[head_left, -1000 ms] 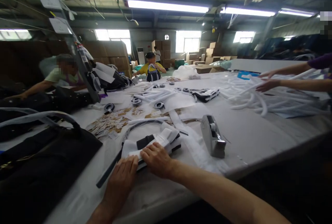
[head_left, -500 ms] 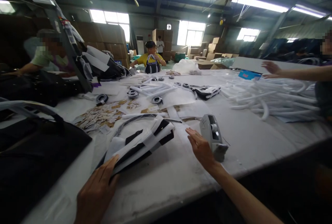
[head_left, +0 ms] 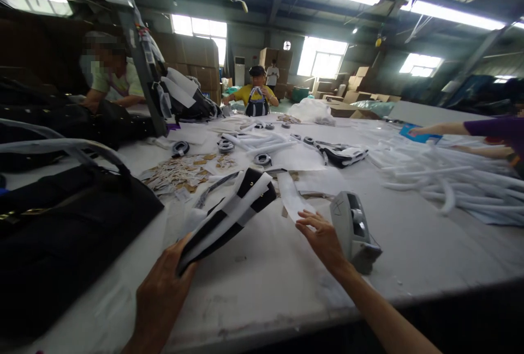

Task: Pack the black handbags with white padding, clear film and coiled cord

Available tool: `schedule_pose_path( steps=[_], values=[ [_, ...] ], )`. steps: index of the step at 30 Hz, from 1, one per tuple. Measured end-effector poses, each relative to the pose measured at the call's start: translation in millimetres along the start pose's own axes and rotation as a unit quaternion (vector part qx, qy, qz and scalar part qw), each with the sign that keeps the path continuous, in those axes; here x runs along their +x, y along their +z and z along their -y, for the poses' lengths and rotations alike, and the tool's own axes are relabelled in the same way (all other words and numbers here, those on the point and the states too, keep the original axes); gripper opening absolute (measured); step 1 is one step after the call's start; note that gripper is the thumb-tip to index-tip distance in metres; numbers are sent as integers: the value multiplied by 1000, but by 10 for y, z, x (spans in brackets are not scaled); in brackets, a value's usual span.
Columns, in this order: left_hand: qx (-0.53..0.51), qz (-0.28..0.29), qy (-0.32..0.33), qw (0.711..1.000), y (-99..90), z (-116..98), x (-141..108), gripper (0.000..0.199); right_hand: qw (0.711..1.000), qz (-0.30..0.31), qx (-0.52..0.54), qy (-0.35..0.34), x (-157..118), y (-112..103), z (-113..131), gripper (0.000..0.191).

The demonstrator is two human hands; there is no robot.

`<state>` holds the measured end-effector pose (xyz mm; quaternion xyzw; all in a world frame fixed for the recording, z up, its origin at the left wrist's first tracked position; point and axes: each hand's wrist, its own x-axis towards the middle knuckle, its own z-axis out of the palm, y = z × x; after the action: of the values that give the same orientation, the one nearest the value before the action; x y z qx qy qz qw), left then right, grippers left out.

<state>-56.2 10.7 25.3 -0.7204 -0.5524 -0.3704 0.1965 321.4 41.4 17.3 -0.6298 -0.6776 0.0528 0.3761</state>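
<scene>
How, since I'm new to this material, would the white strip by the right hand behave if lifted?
Probably floppy: the white strip bends in a curve near the fingertips of the right hand. It is likely light for its size too, since it looks thin and flat.

Between the left hand (head_left: pixel 166 283) and the right hand (head_left: pixel 323 238), the bare table (head_left: pixel 254 288) leaves a lane open to its near edge, with the wrapped black piece (head_left: pixel 231 214) slanting across its far left. The tape dispenser (head_left: pixel 344 223) stands just right of the right hand, blocking a level pass toward the open stretch before the white tubes (head_left: pixel 462 176); the black bag (head_left: pixel 77 228) fills the left side.
</scene>
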Motion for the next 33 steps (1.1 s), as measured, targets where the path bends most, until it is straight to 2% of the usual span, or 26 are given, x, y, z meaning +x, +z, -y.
schedule_pose_path(
  steps=[2, 5, 6, 8, 11, 13, 15, 17, 19, 22, 24, 26, 28, 30, 31, 33],
  values=[
    [-11, 1, -14, 1000, 3, 3, -15, 37, 997, 60, 50, -12, -104, 54, 263, 8],
    [-12, -9, -20, 1000, 5, 15, -36, 36, 972, 221, 77, -27, -306, 137, 555, 5],
    [-12, -12, -20, 1000, 5, 19, -41, 36, 964, 253, 77, -27, -342, 155, 604, 7],
    [-17, -11, -22, 1000, 5, 19, -47, 36, 965, 253, 69, -18, -326, 189, 635, 15],
    [-23, -14, -25, 999, 7, 8, -55, 36, 983, 181, 15, -16, -138, 315, 586, 32],
    [-21, -16, -28, 999, 14, 1, -67, 35, 978, 189, -60, -58, 7, 484, 556, 46],
    [-23, -13, -31, 999, 25, -1, -87, 35, 960, 228, -121, -110, 137, 705, 573, 57],
    [-34, -8, -31, 999, 38, 3, -106, 35, 946, 256, -133, -149, 273, 940, 662, 51],
    [-48, -4, -35, 998, 48, 8, -118, 36, 939, 271, -109, -180, 431, 1145, 808, 35],
    [-64, 4, -56, 996, 46, 14, -114, 37, 932, 290, -67, -208, 647, 1302, 1008, 22],
    [-71, 9, -68, 995, 38, 16, -107, 37, 936, 286, -56, -199, 679, 1259, 1022, 24],
    [-77, 13, -73, 994, 36, 16, -106, 38, 948, 270, -40, -163, 558, 1090, 913, 29],
    [-79, 16, -70, 994, 49, 12, -112, 40, 958, 259, -22, -124, 298, 834, 733, 45],
    [-80, 15, -61, 995, 73, -1, -119, 42, 952, 277, -26, -125, -21, 575, 567, 61],
    [-79, 14, -57, 995, 87, -12, -119, 43, 949, 283, -27, -138, -171, 472, 512, 61],
    [-74, 14, -44, 996, 111, -40, -108, 44, 950, 272, -12, -154, -410, 353, 485, 35]
  ],
)
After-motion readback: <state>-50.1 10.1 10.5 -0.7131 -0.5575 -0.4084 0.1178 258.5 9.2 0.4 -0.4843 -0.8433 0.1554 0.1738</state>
